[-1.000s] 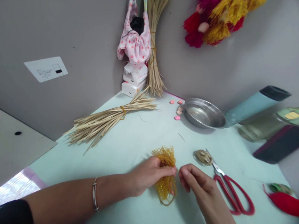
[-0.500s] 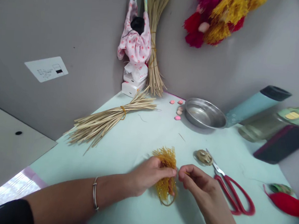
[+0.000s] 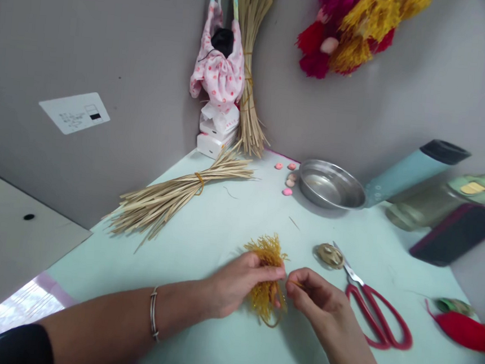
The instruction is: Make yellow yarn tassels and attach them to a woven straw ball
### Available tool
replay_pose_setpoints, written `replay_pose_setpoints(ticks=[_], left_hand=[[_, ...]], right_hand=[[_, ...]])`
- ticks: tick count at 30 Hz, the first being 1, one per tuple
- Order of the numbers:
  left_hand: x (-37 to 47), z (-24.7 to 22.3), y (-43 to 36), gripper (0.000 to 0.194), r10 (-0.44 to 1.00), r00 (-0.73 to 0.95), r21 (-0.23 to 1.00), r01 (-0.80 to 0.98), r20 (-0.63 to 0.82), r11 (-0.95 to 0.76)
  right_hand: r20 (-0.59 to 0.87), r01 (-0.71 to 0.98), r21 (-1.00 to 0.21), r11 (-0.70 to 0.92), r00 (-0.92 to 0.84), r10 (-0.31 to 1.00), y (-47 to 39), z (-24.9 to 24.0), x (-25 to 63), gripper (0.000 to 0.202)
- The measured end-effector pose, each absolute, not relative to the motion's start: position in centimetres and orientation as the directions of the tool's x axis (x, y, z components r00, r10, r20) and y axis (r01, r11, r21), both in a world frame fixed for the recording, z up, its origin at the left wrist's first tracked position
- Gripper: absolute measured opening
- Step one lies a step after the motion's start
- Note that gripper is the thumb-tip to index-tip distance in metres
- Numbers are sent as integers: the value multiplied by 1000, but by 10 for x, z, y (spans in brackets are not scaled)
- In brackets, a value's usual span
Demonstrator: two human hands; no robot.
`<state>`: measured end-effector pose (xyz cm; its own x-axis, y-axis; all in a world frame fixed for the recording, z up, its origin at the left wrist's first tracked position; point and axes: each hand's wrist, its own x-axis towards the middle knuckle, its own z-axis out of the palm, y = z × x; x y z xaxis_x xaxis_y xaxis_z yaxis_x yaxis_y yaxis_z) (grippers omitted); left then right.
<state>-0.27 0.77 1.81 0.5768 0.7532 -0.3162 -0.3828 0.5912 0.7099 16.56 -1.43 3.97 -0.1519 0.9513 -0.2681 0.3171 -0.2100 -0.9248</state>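
Note:
A golden yarn tassel [image 3: 262,304] with frayed ends is gripped around its middle by my left hand [image 3: 244,281], thumb pressed across it. A loop of yarn hangs from its lower end. Just right of the tassel, my right hand [image 3: 317,299] pinches a thin golden strand [image 3: 297,283] between thumb and fingers; most of the strand is hidden by the hand. Scissors [image 3: 363,280] with red handles lie partly open on the table beside my right hand. By their tip sits a small wound tan bundle [image 3: 330,256].
On the pale table [image 3: 204,235] lies a tied straw bundle [image 3: 182,191]. Farther back are several pink pieces [image 3: 287,191], a steel bowl [image 3: 331,184], a blue tumbler [image 3: 417,169], a green bottle [image 3: 418,206] and a dark tablet-like object [image 3: 458,235]. Red material [image 3: 463,330] lies at right.
Both hands keep their hold. The tassel in my left hand has tilted slightly, its top shifting left and up. My right hand remains close beside it, with only a slight shift.

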Motion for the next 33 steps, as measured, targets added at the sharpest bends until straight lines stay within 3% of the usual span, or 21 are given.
replay_pose_setpoints(ticks=[5, 11, 16, 22, 26, 29, 33], left_hand=[[-1, 20, 8, 38, 763, 586, 719, -403, -273, 566], [4, 16, 6, 45, 824, 499, 752, -427, -269, 503], [4, 20, 6, 43, 860, 445, 783, -431, -248, 449], [4, 17, 9, 44, 878, 389, 825, -371, -279, 426], [2, 13, 12, 44, 888, 347, 825, -371, -303, 427], [0, 15, 13, 44, 898, 323, 833, -371, -299, 411], [-2, 18, 12, 44, 916, 292, 851, -369, -276, 374]], right_hand=[[-252, 214, -953, -214, -171, 953, -17, 36, 160, 24], [-237, 14, -972, -237, -15, 971, -17, 32, 154, 20], [-325, -347, -871, -349, -126, 937, -14, 29, 148, 19], [-335, -549, -729, -408, -233, 913, -11, 27, 146, 20], [-376, -638, -702, -317, -45, 925, -4, 39, 173, 25], [-322, -580, -791, -196, 123, 939, 2, 47, 197, 31], [-267, -213, -945, -248, 62, 962, -3, 43, 189, 34]])
